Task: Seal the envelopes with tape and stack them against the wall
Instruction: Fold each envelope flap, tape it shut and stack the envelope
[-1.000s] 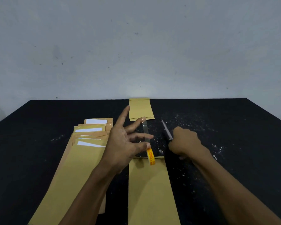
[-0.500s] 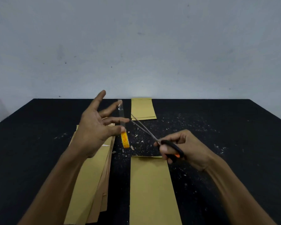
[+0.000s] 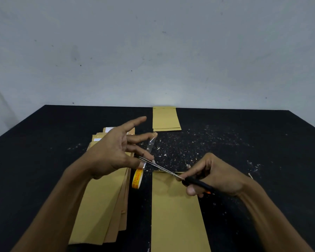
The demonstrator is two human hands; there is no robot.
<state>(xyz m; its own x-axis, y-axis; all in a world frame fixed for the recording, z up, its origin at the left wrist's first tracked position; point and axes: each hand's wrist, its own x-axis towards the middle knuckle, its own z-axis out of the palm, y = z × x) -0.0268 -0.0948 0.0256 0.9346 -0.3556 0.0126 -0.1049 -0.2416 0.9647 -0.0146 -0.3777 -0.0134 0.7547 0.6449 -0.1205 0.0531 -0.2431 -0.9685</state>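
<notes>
The left hand [image 3: 115, 151] is raised above the worktop [image 3: 44, 151], its fingers [image 3: 135, 122] spread, and a strip of clear tape [image 3: 150, 145] is stretched from one fingertip down to the small yellow-orange tape roll [image 3: 137, 178], which hangs just below the palm. The right hand [image 3: 215, 174] curls its fingers round the black handles of the scissors [image 3: 171, 172], whose thin blades reach left across the tape near the roll. Below the scissors a brown envelope [image 3: 176, 215] lies lengthwise on the black worktop. Left of it, under the left forearm, sits a fanned pile of envelopes [image 3: 102, 206]. Far off, a small stack of envelopes [image 3: 165, 119] lies touching the grey wall [image 3: 153, 51]. Pale scraps speckle the worktop.
</notes>
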